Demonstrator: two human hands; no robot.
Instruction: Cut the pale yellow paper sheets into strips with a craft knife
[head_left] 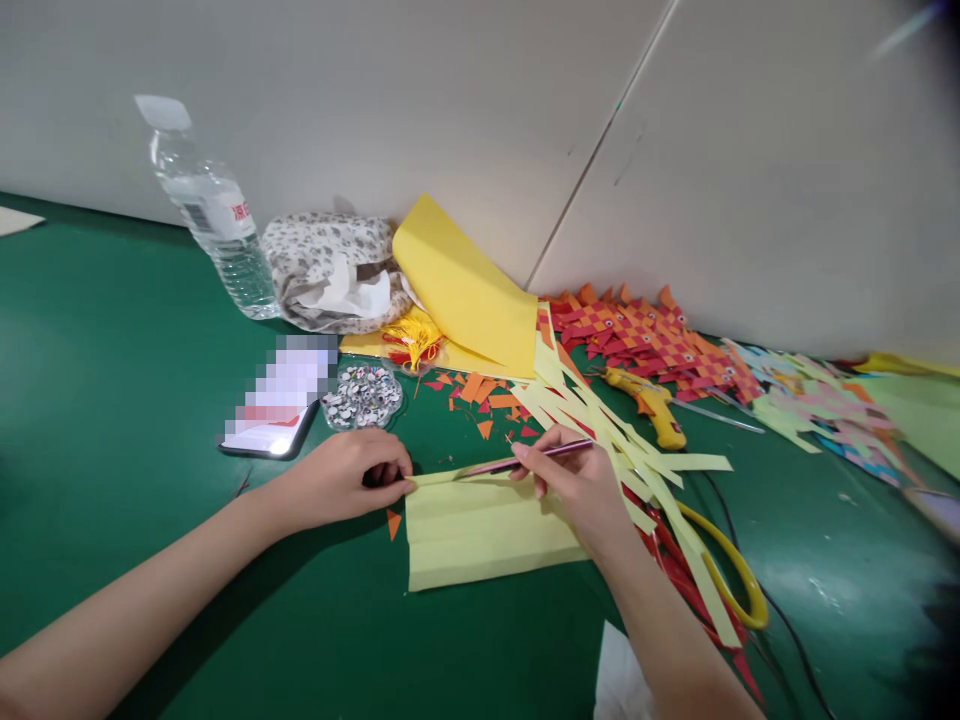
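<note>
A sheet of pale yellow-green paper [480, 535] with crease lines lies flat on the table before me. At its upper left corner, my left hand [352, 475] pinches the edge between thumb and curled fingers. My right hand [566, 475] grips a slim craft knife [495, 466] with a shiny purple handle. Its pointed tip lies along the paper's top edge, pointing left. The right hand rests over the sheet's right part and hides some of it. Cut strips of the same pale paper [600, 415] are heaped just beyond the right hand.
Yellow-handled scissors [739, 570] lie partly under the strips. A yellow glue gun [652, 405], woven red-orange paper pieces [645, 335] and yellow paper [465, 290] lie by the wall. Leftward are a phone [281, 400], googly eyes [364, 398] and a water bottle [214, 215].
</note>
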